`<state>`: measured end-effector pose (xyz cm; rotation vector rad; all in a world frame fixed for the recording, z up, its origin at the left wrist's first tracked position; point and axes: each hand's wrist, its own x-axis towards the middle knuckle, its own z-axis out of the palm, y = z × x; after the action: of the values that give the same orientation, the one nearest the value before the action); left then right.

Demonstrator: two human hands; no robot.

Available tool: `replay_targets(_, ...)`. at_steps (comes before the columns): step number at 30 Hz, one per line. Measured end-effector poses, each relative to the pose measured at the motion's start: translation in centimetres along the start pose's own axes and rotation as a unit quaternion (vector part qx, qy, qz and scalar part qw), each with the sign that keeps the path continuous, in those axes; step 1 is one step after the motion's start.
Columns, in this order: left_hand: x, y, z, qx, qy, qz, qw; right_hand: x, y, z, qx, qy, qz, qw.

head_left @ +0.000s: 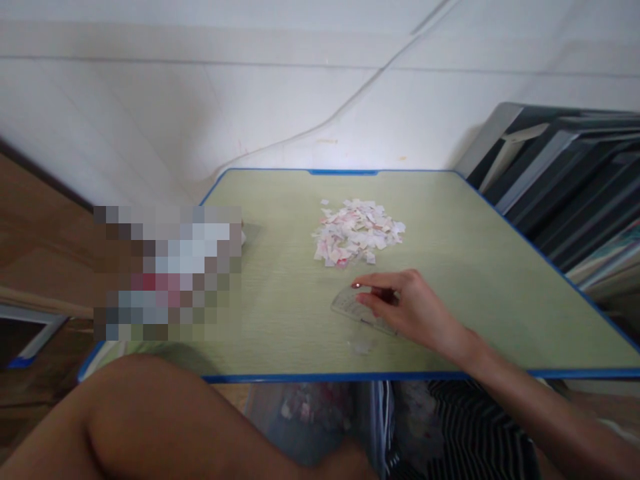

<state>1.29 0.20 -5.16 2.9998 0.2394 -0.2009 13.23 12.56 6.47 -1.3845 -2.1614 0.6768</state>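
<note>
My right hand reaches in from the lower right over the table's near half. Its thumb and index finger are bent together at a clear, half-round plastic protractor, whose right part is hidden under the hand. The protractor looks tilted or flat near the tabletop; I cannot tell which. Beyond the hand lies a loose heap of small torn paper scraps, mostly white with some pink. A faint pale patch shows just in front of the protractor. My left hand does not show.
The green folding table has a blue edge and stands against a white wall. A blurred-out area covers things at its left. Dark folders or books lean at the right. Below is a bin with crumpled bits. My bent leg is lower left.
</note>
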Motion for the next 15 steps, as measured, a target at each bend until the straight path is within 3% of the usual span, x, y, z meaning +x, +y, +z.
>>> replay_targets(5,0.1,0.2,1.2,-0.009,-0.019,-0.056,0.998,0.1,-0.8,1.1,0.037,-0.058,-0.027,0.997)
replay_targets(7,-0.3,0.5,2.2,-0.025,-0.027,-0.05,0.998,0.1,-1.1,1.3,0.051,-0.085,-0.036,0.994)
replay_targets(12,-0.5,0.8,3.5,-0.083,-0.108,-0.013,0.991,-0.2,-1.8,1.6,0.07,-0.112,-0.05,0.99)
replay_targets(15,-0.8,1.0,3.6,-0.07,-0.07,-0.045,0.994,-0.4,-2.0,1.8,0.074,-0.114,-0.063,0.989)
